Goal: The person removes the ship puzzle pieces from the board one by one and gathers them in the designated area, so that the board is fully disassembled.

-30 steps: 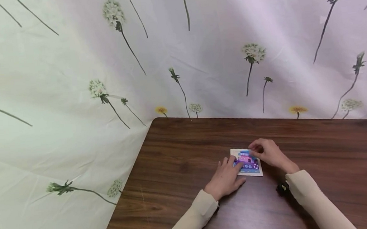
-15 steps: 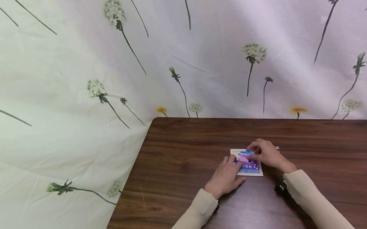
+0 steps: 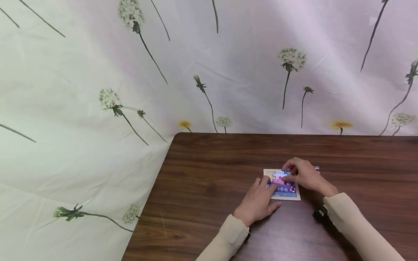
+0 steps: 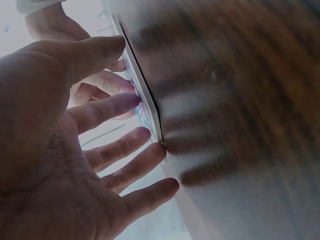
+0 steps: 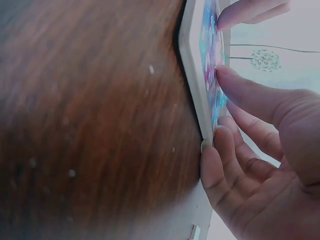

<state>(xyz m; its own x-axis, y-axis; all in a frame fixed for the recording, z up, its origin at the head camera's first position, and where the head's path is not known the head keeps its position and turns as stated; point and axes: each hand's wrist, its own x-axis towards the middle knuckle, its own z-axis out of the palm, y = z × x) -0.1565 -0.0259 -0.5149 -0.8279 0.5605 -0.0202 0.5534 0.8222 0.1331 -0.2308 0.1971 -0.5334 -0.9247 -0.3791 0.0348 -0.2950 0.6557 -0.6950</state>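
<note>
A small jigsaw puzzle (image 3: 286, 189) with a blue, pink and purple picture lies flat on the table in a pale tray (image 3: 267, 170). Bare tray shows at its upper left. The left hand (image 3: 256, 201) rests from the left with fingers spread, some fingertips on the picture and others at the tray's edge. From the right, the right hand (image 3: 306, 177) pinches a light-blue puzzle piece (image 5: 221, 100) at the picture's upper right between thumb and fingers. Its other fingertips touch the tray's edge in the right wrist view. The fingers hide much of that piece.
Behind the right hand, a small red, white and blue item (image 3: 317, 168) partly shows on the dark wood table (image 3: 205, 180). A pale cloth (image 3: 226, 63) printed with dandelions hangs along the far and left sides. Black gear (image 3: 320, 213) sits at the right wrist.
My right hand has shifted slightly left over the puzzle, uncovering the small coloured item behind it. Blue and pink pieces under its fingers have moved slightly. My left hand stays in place.
</note>
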